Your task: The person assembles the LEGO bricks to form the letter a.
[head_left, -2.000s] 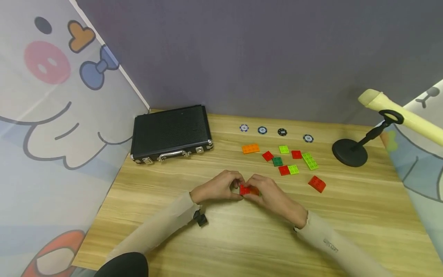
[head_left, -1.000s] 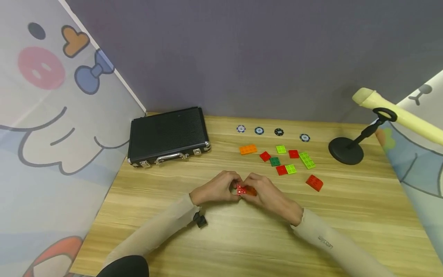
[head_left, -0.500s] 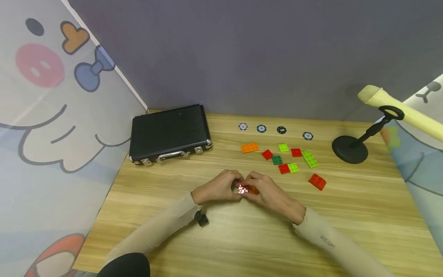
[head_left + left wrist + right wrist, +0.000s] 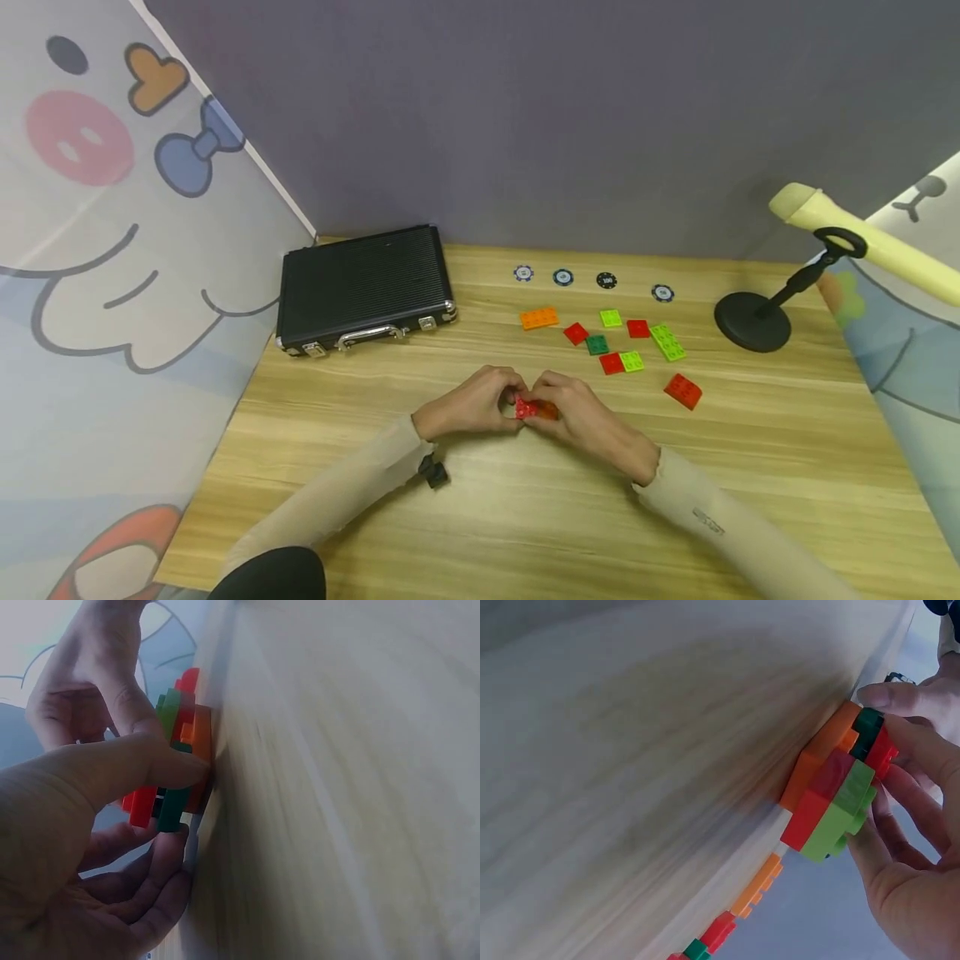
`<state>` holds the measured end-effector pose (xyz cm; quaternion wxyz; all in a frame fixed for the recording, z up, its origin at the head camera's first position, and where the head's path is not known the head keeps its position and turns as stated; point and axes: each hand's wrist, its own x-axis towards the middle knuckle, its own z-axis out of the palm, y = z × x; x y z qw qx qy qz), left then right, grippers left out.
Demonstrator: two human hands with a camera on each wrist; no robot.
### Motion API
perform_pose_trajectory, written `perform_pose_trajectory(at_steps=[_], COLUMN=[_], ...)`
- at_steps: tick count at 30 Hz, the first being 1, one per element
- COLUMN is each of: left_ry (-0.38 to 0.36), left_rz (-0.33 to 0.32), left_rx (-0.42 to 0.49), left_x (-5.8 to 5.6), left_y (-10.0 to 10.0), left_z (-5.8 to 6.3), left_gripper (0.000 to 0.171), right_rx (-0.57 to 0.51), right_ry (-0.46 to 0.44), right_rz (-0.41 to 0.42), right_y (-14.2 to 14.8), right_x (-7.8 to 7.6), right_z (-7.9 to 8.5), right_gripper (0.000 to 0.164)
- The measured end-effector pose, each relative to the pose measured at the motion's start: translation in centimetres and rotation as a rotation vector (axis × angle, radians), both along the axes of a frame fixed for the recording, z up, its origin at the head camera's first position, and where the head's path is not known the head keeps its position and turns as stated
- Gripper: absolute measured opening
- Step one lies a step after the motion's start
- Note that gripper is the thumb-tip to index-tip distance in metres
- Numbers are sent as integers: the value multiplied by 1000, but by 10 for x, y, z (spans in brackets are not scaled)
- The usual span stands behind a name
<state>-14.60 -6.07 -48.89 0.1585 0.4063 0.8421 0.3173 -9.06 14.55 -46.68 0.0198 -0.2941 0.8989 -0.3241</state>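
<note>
Both hands hold a small stack of toy building bricks low at the table's middle. In the head view a red brick (image 4: 527,407) shows between the left hand (image 4: 474,406) and the right hand (image 4: 583,418). In the left wrist view the left thumb and fingers pinch the stack around a dark green brick (image 4: 174,801), beside an orange brick (image 4: 201,739). Seen from the right wrist, the orange brick forms the bottom, with a red and a light green brick (image 4: 851,789) on one end. The right fingers grip the upper bricks; their contact is partly hidden.
Several loose bricks lie beyond the hands, including an orange one (image 4: 539,318), a light green one (image 4: 667,342) and a red one (image 4: 683,391). Poker chips (image 4: 607,281) line the back. A black case (image 4: 363,287) stands left, a microphone stand (image 4: 753,321) right.
Both hands stay at nearly the same spot and keep hold of the stack. The red brick on it tilts slightly, its studs catching the light differently. The head view shifts a little.
</note>
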Motion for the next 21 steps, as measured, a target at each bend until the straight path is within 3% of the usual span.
perform_pose_trajectory(at_steps=[13, 21], left_ry=[-12, -37], left_rz=[13, 5], left_rx=[-15, 14], left_x=[3, 2], left_y=[0, -1], left_z=[2, 1], left_gripper=[37, 35], right_rx=[7, 20], right_ry=[-30, -49], right_rz=[-3, -9], right_y=[-2, 1], right_x=[2, 2], right_z=[-1, 0], right_gripper=[17, 24])
